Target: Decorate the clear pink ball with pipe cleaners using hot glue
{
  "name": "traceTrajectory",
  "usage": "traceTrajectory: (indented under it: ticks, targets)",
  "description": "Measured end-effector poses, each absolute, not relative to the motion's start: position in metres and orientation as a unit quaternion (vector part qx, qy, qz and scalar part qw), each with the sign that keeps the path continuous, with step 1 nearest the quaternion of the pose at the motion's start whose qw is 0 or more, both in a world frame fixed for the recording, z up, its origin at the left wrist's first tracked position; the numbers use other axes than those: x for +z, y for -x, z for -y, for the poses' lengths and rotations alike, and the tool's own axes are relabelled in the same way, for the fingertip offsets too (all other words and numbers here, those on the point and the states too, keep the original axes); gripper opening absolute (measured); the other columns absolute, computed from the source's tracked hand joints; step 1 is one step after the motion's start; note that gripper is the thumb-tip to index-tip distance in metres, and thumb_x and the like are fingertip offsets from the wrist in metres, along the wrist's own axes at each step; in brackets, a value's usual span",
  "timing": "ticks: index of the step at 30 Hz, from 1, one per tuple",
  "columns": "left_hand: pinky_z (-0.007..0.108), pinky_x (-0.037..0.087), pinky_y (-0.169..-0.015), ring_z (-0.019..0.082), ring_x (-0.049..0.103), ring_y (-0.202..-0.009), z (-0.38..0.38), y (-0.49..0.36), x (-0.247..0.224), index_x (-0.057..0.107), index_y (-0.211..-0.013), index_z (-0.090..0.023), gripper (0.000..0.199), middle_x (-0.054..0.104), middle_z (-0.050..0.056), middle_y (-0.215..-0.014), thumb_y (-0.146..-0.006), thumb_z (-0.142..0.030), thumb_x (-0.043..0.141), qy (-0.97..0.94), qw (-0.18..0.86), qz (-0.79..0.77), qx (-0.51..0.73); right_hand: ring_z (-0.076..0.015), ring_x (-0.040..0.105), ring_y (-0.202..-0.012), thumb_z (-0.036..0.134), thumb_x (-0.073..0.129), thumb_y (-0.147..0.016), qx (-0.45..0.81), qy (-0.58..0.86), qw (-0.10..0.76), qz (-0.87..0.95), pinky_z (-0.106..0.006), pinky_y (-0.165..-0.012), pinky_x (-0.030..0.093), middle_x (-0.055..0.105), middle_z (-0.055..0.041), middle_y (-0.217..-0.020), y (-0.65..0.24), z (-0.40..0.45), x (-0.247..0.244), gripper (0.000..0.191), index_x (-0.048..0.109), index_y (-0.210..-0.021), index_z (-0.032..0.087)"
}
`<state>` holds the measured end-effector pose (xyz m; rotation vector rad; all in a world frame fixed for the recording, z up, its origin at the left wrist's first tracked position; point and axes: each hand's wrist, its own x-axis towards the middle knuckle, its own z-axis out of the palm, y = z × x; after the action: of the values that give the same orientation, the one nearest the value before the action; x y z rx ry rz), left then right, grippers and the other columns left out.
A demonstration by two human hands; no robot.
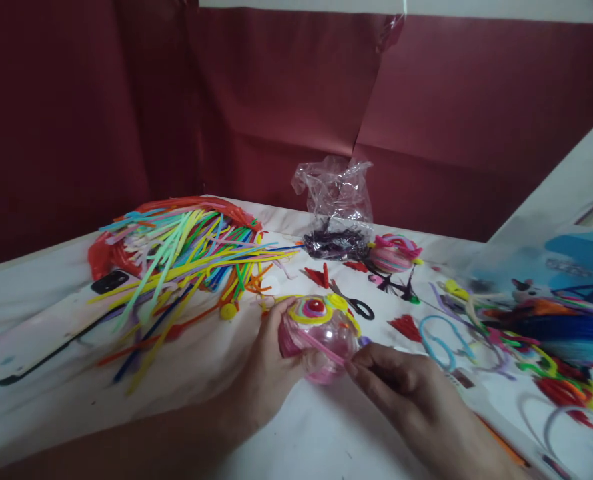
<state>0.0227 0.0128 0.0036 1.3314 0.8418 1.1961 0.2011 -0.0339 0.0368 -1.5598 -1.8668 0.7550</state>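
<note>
A clear plastic ball (333,337) sits in my left hand (281,347), whose fingers wrap round its left side. Coils of yellow, purple and red pipe cleaner cover the ball's top, and pink covers part of its left and lower surface. Across the front runs a pink pipe cleaner (321,348). My right hand (401,380) pinches the right end of this strand between thumb and forefinger, close to the ball. Behind the ball lie black-handled scissors (359,305), partly hidden by it.
Many loose pipe cleaners (191,247) spill from a red bag at left, beside a phone (41,327). A clear plastic bag (339,200) and a striped pink ball (393,253) stand behind. More pipe cleaners and a blue bundle (566,333) lie at right. A dark red sheet hangs at the back.
</note>
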Motion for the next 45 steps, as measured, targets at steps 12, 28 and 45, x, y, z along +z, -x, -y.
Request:
traceTrajectory:
  ticks: [12,28,45]
  targets:
    - [0.034,0.039,-0.105,0.024,0.047,-0.126,-0.008,-0.018,0.015,0.045,-0.127,-0.022,0.045,0.054,0.009,-0.133,-0.088,-0.043,0.052,-0.604,0.517,-0.387,0.467,-0.0141,0.049,-0.056,0.044,0.043,-0.081,0.258,0.592,0.293,0.705,-0.025,-0.051,0.034,0.058,-0.0021,-0.063,-0.199,0.033,0.032,0.031,0.058,-0.067,0.02]
    - [0.036,0.042,-0.099,0.027,0.053,-0.12,-0.028,-0.013,0.011,0.045,-0.128,-0.02,0.056,0.057,0.009,-0.131,-0.078,-0.033,0.068,-0.555,0.629,-0.313,0.446,-0.0147,0.049,-0.061,0.037,0.042,-0.082,0.26,0.546,0.306,0.736,-0.025,-0.054,0.039,0.053,-0.0028,-0.065,-0.195,0.032,0.047,0.029,0.049,-0.06,0.02]
    - [0.048,0.04,-0.1,0.034,0.059,-0.112,-0.04,-0.01,0.019,0.059,-0.116,-0.014,0.053,0.066,0.014,-0.116,-0.068,-0.028,0.074,-0.545,0.728,-0.184,0.372,-0.0115,0.044,-0.061,0.044,0.049,-0.083,0.367,0.519,0.333,0.697,-0.022,-0.054,0.037,0.05,-0.0007,-0.065,-0.202,0.032,0.059,0.033,0.052,-0.063,0.017]
